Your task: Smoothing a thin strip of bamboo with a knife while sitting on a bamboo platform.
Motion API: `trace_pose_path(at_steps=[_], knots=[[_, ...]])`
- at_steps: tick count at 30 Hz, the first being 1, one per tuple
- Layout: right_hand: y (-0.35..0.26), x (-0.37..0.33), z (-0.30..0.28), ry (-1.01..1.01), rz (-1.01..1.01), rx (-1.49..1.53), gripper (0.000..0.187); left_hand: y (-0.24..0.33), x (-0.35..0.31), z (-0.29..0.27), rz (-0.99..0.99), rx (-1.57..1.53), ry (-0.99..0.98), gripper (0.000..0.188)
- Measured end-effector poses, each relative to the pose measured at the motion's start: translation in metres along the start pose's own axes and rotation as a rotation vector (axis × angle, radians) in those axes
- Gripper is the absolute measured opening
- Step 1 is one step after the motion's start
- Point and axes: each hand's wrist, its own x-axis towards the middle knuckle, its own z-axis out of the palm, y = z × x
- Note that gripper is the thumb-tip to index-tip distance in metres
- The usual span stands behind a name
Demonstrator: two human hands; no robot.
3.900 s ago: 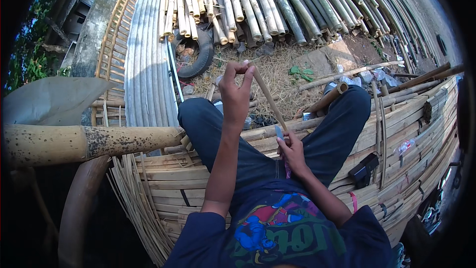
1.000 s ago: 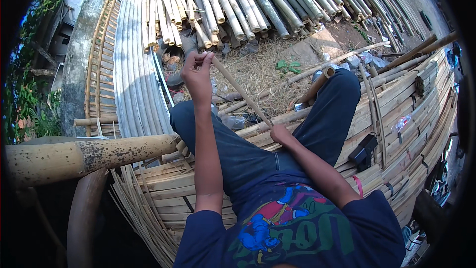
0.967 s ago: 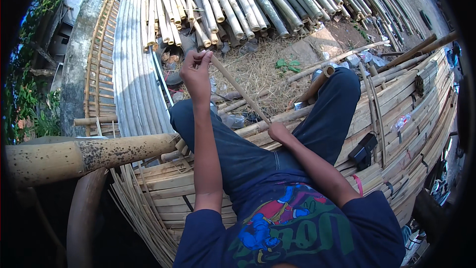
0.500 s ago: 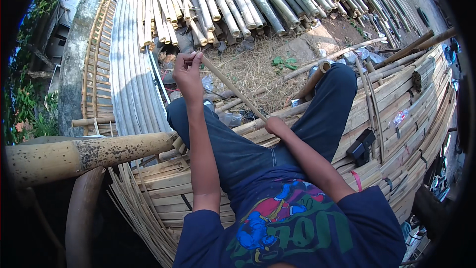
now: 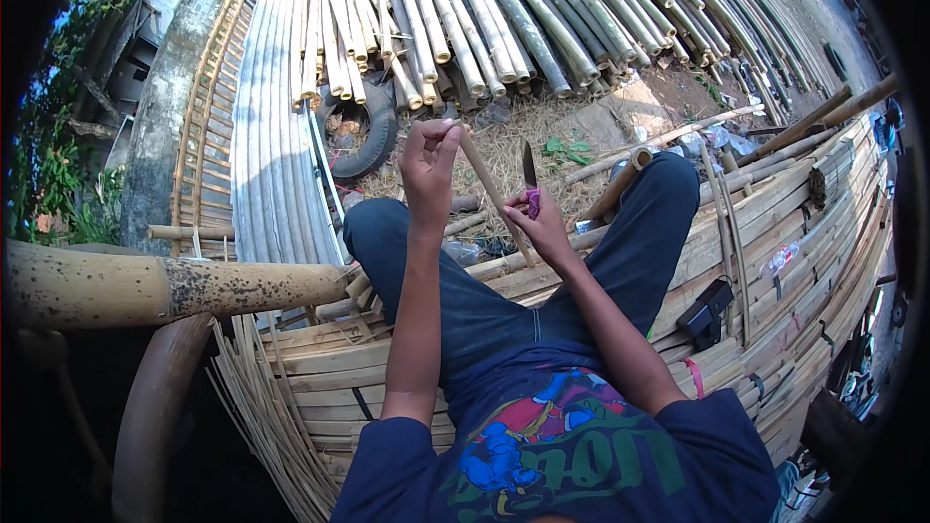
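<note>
My left hand (image 5: pixel 429 163) is closed in a pinch on the upper end of a thin bamboo strip (image 5: pixel 483 174). The strip slants down to the right, between my knees. In my right hand (image 5: pixel 545 230) is a knife (image 5: pixel 529 167) with a purple patterned handle, its dark blade pointing up and away from me. The thumb and fingertips of that hand also meet the strip, lower along its length. The blade stands to the right of the strip, apart from it.
I sit among stacked bamboo slats (image 5: pixel 775 196). A thick bamboo pole (image 5: pixel 252 289) juts in from the left. Ahead lie bamboo poles (image 5: pixel 484 24), a tyre (image 5: pixel 380 140) and corrugated sheeting (image 5: pixel 271 116). A black box-shaped object (image 5: pixel 707 313) rests on the slats at right.
My right hand has turned and come up along the strip, bringing the knife into sight. My left hand has shifted right and slightly down, so the strip stands steeper.
</note>
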Motion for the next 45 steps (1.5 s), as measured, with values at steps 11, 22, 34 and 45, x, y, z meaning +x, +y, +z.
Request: trace_pose_path(at_steps=[11, 22, 34, 45], knots=[[-0.026, 0.010, -0.002, 0.056, -0.041, -0.076, 0.019, -0.088, -0.052, 0.006, -0.382, -0.028, -0.374, 0.021], [-0.133, 0.059, -0.078, 0.296, -0.401, -0.537, 0.017, 0.009, 0.018, 0.042, -0.364, -0.073, -0.324, 0.030], [-0.221, 0.144, -0.085, 0.388, -0.642, -0.874, 0.021, 0.093, 0.037, 0.045, -0.185, 0.320, -0.353, 0.033], [-0.163, 0.138, -0.077, -0.109, -0.090, 0.236, 0.027, 0.058, 0.022, 0.018, -0.649, -0.177, -0.381, 0.030]])
